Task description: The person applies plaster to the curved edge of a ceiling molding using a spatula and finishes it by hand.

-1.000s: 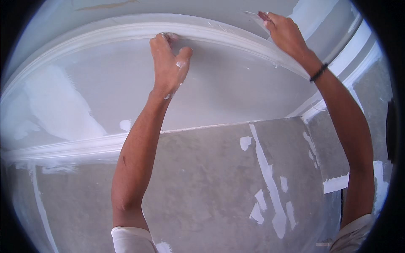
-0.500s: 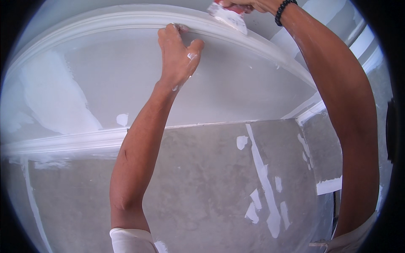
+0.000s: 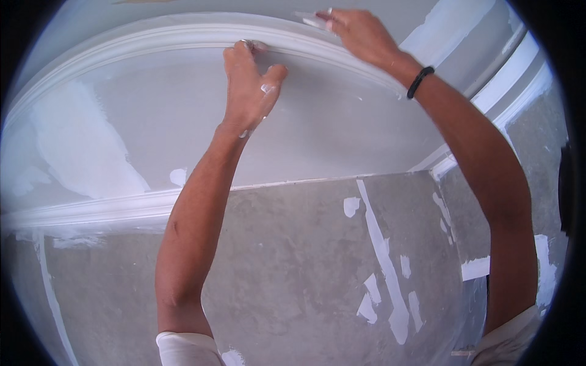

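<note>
A curved white cornice moulding [image 3: 201, 30] arches across the upper part of the view. My left hand [image 3: 247, 91] is raised to its lower edge with the fingers curled and the thumb sticking out. White filler is smeared on that hand and wrist; what the fingers hold, if anything, is hidden. Farther right, my right hand [image 3: 366, 38] grips a putty knife [image 3: 311, 20] near the moulding's upper edge. The blade is partly blurred, and the hand covers most of the handle. A black beaded bracelet [image 3: 419, 82] circles my right wrist.
Below the arch lies a smooth grey panel [image 3: 329, 128] with a broad white filler patch [image 3: 85, 134]. A straight white moulding [image 3: 91, 209] runs along its lower left. The grey wall [image 3: 274, 256] beneath carries several white filler strips. More white moulding [image 3: 506, 79] stands at the right.
My right hand has come down slightly and turned, with the putty knife now pointing left along the moulding. The left hand keeps its place on the moulding. The view has shifted a little.
</note>
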{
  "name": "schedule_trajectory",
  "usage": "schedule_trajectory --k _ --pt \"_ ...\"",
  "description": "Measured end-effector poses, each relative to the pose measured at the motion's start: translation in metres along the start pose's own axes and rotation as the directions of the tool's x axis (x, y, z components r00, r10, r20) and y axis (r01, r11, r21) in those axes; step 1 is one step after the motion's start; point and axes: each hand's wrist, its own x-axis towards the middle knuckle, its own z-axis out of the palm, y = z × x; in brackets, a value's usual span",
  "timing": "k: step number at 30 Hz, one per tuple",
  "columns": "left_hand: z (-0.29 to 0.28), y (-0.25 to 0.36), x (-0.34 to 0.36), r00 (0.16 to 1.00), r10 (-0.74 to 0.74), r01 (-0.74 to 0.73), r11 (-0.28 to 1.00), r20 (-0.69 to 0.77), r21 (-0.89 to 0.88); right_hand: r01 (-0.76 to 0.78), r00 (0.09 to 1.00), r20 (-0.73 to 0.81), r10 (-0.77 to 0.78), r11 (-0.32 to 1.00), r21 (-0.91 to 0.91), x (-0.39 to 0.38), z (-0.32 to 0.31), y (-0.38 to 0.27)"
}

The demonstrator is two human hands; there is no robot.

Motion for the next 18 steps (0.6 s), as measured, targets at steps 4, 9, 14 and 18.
schedule_trajectory --k 4,9,14,18 --pt "-0.003 -0.003 -0.001 1.0 0.019 -0.017 0.996 -0.016 0.084 0.053 0.997 0.068 -0.044 0.989 -0.14 -0.041 -0.004 -0.03" --pt "-0.006 -0.002 -0.004 0.997 -0.076 0.076 0.994 -0.009 0.078 0.062 0.974 0.225 -0.023 0.984 -0.167 -0.072 -0.048 -0.044" --pt "0.004 0.0 -0.001 0.999 -0.013 0.016 0.997 -0.032 0.07 -0.451 0.83 0.187 0.525 0.83 -0.329 -0.04 -0.06 0.067" --pt "0.001 -0.007 -0.003 0.999 -0.02 0.021 0.998 -0.026 0.056 -0.544 0.626 0.379 0.682 0.73 -0.414 0.008 -0.041 0.052"
